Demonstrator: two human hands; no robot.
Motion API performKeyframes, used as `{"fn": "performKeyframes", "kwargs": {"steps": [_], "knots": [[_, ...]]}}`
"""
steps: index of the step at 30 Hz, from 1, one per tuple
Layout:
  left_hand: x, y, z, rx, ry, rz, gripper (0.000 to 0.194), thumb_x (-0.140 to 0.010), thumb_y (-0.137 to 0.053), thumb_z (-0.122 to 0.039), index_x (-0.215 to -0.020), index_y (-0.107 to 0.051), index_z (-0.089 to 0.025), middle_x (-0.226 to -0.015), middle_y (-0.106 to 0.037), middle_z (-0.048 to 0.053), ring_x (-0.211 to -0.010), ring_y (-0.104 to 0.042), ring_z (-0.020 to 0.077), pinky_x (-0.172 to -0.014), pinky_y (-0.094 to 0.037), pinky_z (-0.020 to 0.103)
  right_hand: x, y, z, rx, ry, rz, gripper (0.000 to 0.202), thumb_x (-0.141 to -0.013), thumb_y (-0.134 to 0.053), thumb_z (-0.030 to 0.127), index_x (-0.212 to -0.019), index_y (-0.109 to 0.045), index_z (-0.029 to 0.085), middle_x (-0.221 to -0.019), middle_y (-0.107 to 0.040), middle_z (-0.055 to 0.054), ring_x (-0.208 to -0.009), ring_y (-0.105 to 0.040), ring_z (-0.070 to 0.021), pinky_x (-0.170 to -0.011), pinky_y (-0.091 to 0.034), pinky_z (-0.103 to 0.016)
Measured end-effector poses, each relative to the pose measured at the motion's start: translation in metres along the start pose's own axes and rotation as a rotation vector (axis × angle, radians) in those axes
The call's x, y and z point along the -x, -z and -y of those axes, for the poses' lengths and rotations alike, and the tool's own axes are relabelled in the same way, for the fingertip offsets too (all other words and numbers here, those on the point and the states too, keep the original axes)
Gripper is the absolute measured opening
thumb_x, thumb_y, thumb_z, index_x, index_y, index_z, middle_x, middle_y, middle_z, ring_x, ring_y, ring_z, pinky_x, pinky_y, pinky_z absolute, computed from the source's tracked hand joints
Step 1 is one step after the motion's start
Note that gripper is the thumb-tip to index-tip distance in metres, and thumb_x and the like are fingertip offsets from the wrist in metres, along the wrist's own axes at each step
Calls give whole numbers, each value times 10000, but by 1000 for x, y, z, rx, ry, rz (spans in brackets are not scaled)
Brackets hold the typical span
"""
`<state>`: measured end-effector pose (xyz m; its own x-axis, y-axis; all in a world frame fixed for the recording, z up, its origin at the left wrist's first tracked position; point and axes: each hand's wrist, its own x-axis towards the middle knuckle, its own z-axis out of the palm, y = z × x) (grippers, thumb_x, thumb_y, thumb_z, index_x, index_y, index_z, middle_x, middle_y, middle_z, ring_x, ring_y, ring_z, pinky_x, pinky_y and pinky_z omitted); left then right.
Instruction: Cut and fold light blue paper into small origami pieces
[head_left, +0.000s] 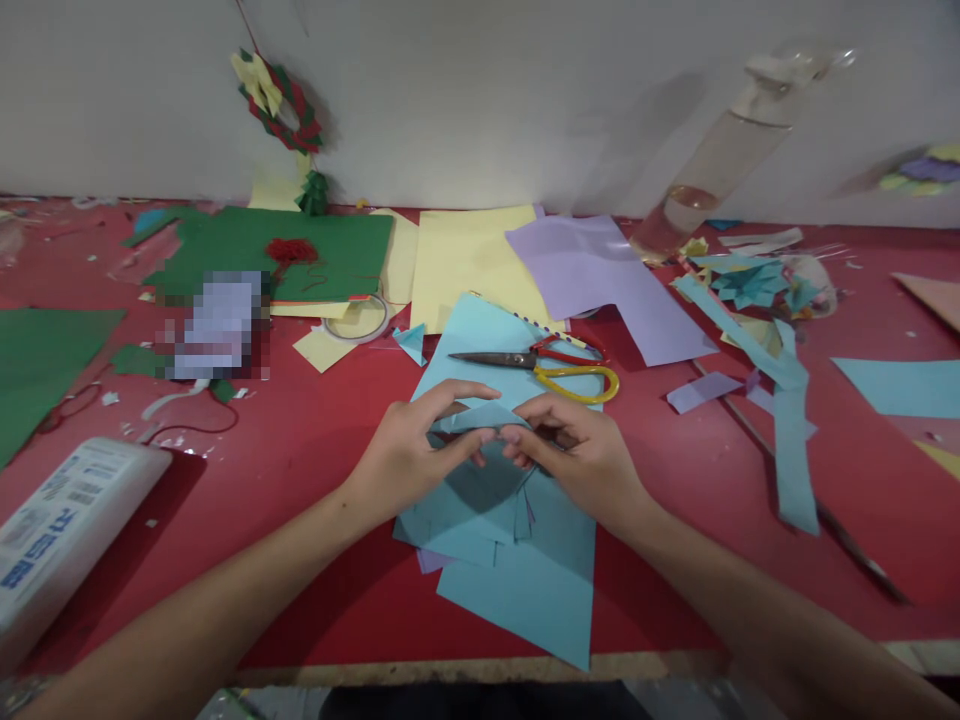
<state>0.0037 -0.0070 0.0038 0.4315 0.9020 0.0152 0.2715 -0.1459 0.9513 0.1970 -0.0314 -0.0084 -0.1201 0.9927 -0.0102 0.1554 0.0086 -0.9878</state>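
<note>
Far left of your hands: white printed box [82,520] on the red tabletop [660,600], well apart from your left forearm. Beyond it, a blurred-out device [221,325] with a white cable [176,398] at its near end. Past that, green paper [341,240] with a red thread bundle [291,250] on it; tape roll [386,318] at its near right corner.

Your left hand [409,445]: narrow grip, thumb and fingers on the left part of the folded blue paper [486,415]. That piece sits between your 2 hands, raised over a stack of blue sheets [525,600].

Just beyond your fingers: scissors [534,362], blades pointing left, 1 red and 1 yellow handle, lying on blue paper. Yellow sheet [472,260] farther out.

Your right hand [592,450]: also narrow, thumb and curled fingers on the right part of the fold. Both thumb tips nearly meet at its near edge.

Beyond your right hand: purple sheet [600,270], then a clear bottle [712,180], part filled. Right of it: blue strips [795,450] over a thin stick [855,545].
</note>
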Motion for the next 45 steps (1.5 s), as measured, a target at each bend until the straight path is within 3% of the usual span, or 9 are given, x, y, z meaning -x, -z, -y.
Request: {"fn": "performKeyframes", "kwargs": {"steps": [12,19,24,30,38,45], "knots": [[-3,10,-2,32,18,-56,254,-918,-624,-330,-1138,-601,-204,-580,-682,-38,-554,-701,153,-547,-534,232,-8,7,-1,-117,-66,-70,341,-734,-785,485,-807,-615,199,-625,-698,0,-497,-618,-124,-488,-522,-249],[-5,13,-1,127,-4,-75,186,-925,-616,-269,-1095,-611,-194,-611,-683,-52,-558,-706,123,-607,-554,206,-9,7,-1,-191,-103,-92,353,-708,-822,435,-855,-602,201,-605,-692,21,-482,-606,-109,-475,-495,-226],[-3,13,0,75,-31,-82,185,-937,-607,-282,-1105,-616,-203,-628,-700,-49,-562,-713,129,-620,-553,220,-9,8,-2,-202,-117,-86,340,-718,-815,426,-868,-605,204,-613,-695,22,-485,-609,-111,-479,-498,-232],[-2,12,3,-22,-73,-93,190,-957,-574,-267,-1136,-618,-221,-600,-681,-58,-556,-702,110,-469,-458,180,-9,8,-2,-217,-132,-93,340,-718,-813,422,-862,-599,201,-602,-689,23,-480,-603,-105,-473,-491,-224],[-3,10,2,77,-165,-173,77,-919,-617,-202,-986,-653,-212,-861,-685,-33,-600,-714,69,-565,-552,139,-10,9,-2,-238,-118,-76,260,-765,-787,389,-819,-628,192,-607,-684,22,-484,-598,-89,-470,-483,-204],[-4,11,2,83,-135,-143,59,-902,-636,-213,-898,-685,-181,-788,-695,-10,-681,-728,94,-592,-563,129,-10,8,-4,-228,-103,-61,227,-785,-777,374,-805,-635,197,-613,-687,26,-487,-596,-83,-471,-481,-196]]}}
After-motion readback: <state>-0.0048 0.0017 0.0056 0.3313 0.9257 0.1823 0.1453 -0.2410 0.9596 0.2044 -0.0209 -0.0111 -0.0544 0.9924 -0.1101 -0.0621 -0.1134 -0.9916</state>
